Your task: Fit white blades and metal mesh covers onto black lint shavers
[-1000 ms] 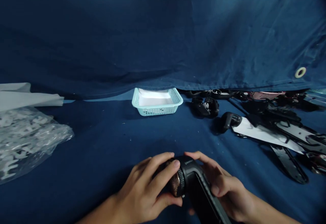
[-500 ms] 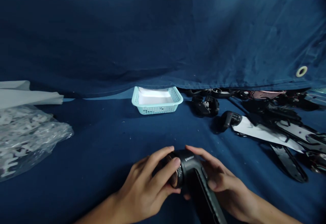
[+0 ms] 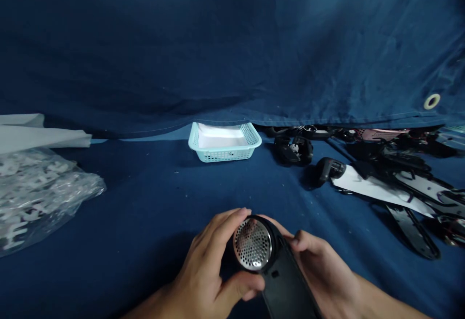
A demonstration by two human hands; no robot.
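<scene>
A dark blue cloth-covered table (image 3: 152, 198) carries a pale turquoise perforated plastic basket (image 3: 225, 155). Far left of the basket lies a clear plastic bag of white pieces (image 3: 39, 198); right of it, a heap of black plastic parts (image 3: 403, 169) and a white paper sheet (image 3: 374, 190).

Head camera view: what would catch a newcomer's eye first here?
The shiny round mesh face of a black device, held low in the middle by the left hand and right hand. Behind it sits a pale green basket, with a heap of black parts at right and a clear bag at left.
</scene>
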